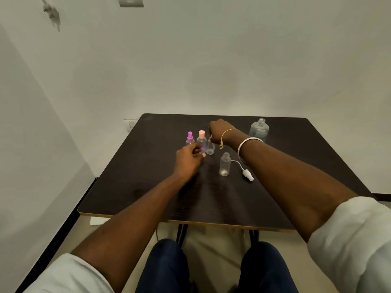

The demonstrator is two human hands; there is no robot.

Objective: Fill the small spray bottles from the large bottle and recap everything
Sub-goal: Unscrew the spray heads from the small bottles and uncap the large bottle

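Note:
On the dark table [148,187] stand a small bottle with a purple spray cap [190,138] and one with a pink cap [201,138]. Right beside them is a small clear bottle [210,149]. My right hand [219,132] is closed over its top, which hides the neck. My left hand [188,159] hovers with curled fingers at the base of the pink-capped bottle, and I see nothing in it. Nearer me stands another small clear bottle [225,164], uncapped. Its white spray head with tube [247,174] lies to its right. The large clear bottle [259,130] stands uncapped at the back right.
The table stands against a white wall, with another wall close on the left. My knees are under the table's near edge. A white scrap [96,220] lies on the floor below the table's left corner.

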